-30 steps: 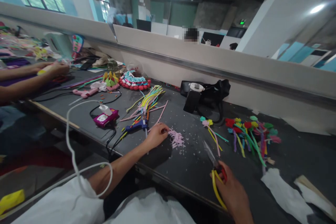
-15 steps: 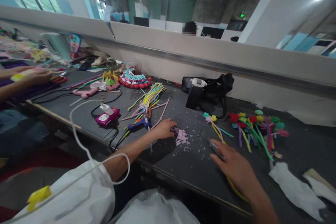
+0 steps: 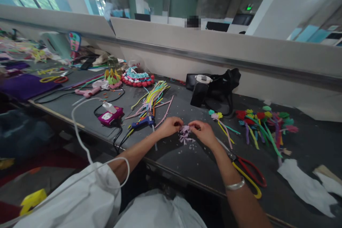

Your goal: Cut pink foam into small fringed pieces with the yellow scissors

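A lilac fringed strip, with thin cut strands hanging down, is between my two hands just above the dark table. My left hand pinches its left end. At its other end, my right hand has thumb and finger closed on it. Small pale scraps are scattered on the tabletop below. Scissors with one red and one yellow handle lie beside my right forearm, their blades partly hidden by it. To the left of my left hand lies a blue glue gun.
Pipe cleaners lie in a bundle beyond my left hand. A purple power box with cables and a pink glue gun are at left. Pipe-cleaner flowers lie at right, a black bag behind. A white cable crosses my left arm.
My right hand has let go of the scissors and moved left to the lilac strip. The scissors now lie on the table. The co-worker's hands at the left have gone from view.
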Tool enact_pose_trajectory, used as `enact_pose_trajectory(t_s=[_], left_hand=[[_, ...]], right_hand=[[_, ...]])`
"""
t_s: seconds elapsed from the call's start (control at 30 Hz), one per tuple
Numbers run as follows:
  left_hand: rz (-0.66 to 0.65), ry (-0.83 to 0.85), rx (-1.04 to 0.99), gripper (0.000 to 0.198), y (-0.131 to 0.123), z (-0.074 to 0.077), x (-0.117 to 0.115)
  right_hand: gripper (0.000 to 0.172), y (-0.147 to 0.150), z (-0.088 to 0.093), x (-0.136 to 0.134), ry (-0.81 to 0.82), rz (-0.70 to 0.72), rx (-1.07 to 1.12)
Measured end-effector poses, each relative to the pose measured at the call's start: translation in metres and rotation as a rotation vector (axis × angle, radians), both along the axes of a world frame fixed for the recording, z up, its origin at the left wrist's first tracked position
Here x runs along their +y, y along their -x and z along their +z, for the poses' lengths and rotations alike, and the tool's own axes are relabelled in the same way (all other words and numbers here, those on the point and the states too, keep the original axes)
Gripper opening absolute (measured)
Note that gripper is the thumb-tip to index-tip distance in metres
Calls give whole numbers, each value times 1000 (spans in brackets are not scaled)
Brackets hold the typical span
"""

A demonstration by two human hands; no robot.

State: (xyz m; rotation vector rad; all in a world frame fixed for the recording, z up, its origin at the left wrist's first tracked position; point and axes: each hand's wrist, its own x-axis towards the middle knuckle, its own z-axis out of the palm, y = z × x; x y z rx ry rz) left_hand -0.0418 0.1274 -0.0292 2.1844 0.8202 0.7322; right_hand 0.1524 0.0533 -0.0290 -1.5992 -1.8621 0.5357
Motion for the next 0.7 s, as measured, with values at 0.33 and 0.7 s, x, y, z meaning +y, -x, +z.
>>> enact_pose_trajectory(t_s=[0.33, 0.7], left_hand=[[176, -109, -172, 23, -1, -12, -4], [388, -207, -243, 17, 2, -21, 8]], right_hand=[[26, -4, -11, -2, -98, -82, 231], [20, -13, -11, -1, -249, -237, 76]])
